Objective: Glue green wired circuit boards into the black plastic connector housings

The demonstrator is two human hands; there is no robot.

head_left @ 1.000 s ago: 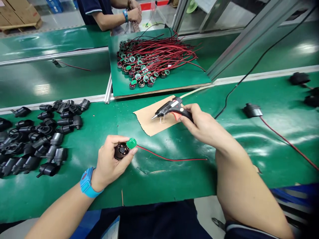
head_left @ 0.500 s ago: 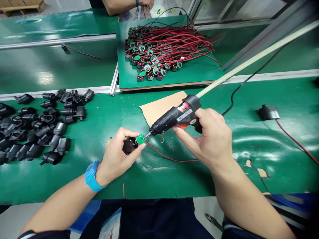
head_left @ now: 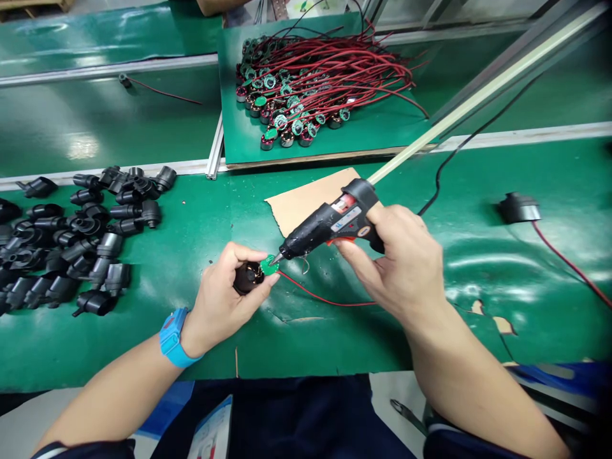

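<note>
Between thumb and fingers, my left hand (head_left: 227,299) grips a black round housing (head_left: 247,278) with a small green circuit board (head_left: 269,265) at its open end. Copper-coloured wire shows between board and housing, and a red wire (head_left: 325,301) runs from the board rightward under my right arm. My right hand (head_left: 406,261) is wrapped round a black hot glue gun (head_left: 329,223) with an orange trigger. The gun's metal nozzle meets the face of the circuit board. A long pale glue stick (head_left: 430,131) sticks out of the gun's back.
Black plastic housings (head_left: 88,236) are heaped at left. A raised green board (head_left: 239,153) at the back bears many red-wired motor parts (head_left: 287,95). Cardboard (head_left: 306,197) lies behind the gun. A black housing with a red wire (head_left: 519,208) sits right; the gun's black cord (head_left: 442,172) trails back.
The glue gun's nozzle has shifted slightly left, from the board's right edge further onto its face. My left hand keeps its grip. The whole view has shifted a little.
</note>
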